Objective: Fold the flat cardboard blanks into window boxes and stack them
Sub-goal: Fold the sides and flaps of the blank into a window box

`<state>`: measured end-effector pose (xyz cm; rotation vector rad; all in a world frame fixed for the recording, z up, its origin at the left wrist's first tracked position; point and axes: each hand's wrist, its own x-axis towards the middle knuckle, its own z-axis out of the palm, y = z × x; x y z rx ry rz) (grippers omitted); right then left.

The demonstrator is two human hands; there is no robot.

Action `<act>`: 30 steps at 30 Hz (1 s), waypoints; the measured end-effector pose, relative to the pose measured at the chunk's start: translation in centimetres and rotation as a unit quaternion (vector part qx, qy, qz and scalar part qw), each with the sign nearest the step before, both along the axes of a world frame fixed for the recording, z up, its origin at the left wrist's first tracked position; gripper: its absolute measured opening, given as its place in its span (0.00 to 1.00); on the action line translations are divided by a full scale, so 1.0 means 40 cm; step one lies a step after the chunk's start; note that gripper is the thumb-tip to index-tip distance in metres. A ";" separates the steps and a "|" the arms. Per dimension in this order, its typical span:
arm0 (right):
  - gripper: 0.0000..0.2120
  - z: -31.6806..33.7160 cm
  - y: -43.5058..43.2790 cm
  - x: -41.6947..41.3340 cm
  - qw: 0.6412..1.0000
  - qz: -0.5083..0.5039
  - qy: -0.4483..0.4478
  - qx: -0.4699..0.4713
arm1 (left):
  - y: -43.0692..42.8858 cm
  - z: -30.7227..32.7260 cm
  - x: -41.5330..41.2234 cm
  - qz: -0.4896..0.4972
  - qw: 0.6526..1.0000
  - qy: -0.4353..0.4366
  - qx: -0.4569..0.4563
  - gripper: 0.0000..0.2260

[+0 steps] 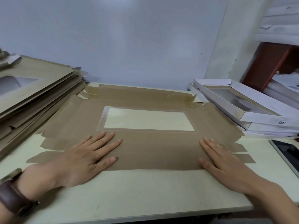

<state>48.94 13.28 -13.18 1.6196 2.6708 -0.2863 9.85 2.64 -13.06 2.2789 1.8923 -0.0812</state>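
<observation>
The stack of flat blanks runs off the left edge, as does the watch. The right edge cuts the tablet. Printing on the folded box is too blurred to read; the papers above are smeared.

A pale cream table carries one brown cardboard blank spread flat at its middle, and the tabletop shows through the blank's clear rectangular window. A slanting stack of flat blanks lies on the table's left end, just beside the spread blank. At the right end sit stacked white window boxes, with a dark-screened tablet lying flat nearer the front.
</observation>
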 end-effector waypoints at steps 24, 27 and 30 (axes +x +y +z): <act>0.29 0.016 0.002 0.094 0.992 0.034 0.121 -0.008 | -0.056 -0.064 -0.230 -0.016 0.983 -0.153 0.096 0.30; 0.31 0.013 -0.001 0.100 0.991 0.034 0.130 -0.005 | -0.065 -0.065 -0.230 -0.011 0.981 -0.159 0.112 0.33; 0.30 0.015 -0.004 0.098 0.989 0.033 0.144 0.012 | -0.073 -0.047 -0.217 0.003 0.969 -0.192 0.155 0.32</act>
